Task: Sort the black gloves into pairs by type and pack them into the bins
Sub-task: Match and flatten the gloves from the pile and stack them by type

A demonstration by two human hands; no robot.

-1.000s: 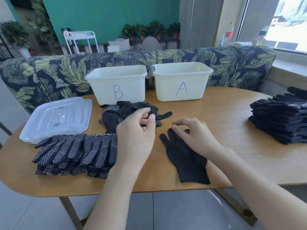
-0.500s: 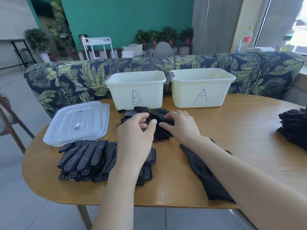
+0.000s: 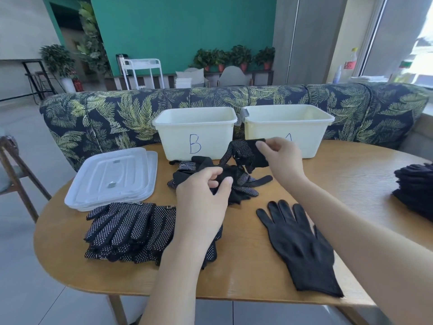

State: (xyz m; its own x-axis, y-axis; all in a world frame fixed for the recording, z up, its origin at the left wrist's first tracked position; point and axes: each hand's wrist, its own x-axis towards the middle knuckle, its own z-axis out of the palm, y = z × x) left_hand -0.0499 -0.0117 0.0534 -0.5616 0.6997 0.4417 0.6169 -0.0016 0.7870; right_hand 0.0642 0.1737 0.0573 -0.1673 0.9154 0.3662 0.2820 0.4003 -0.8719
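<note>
So far, no gloves can be seen in the bins. Near the front edge of the table (image 3: 246,285) lies one plain glove (image 3: 302,249), flat, on the right side. On the left side, also near the front, sits a stack of dotted gloves (image 3: 126,233). By the right edge is a stack of plain gloves (image 3: 417,191). So a lot looks sorted, but I think all the packing is left.

In the middle is the mixed pile (image 3: 236,184). The left hand (image 3: 201,202) pinches a dark bit of that pile with curled fingers. The right hand (image 3: 278,158) pinches the cuff of a dotted glove (image 3: 243,151) and holds it up above the pile, in front of the bins.

At the back edge stand bin B (image 3: 194,134) and bin A (image 3: 288,127), side by side. Two lids (image 3: 112,179) lie stacked at the left.

Half a second ago both hands were down on the pile. Now the right hand has lifted a dotted glove out.
</note>
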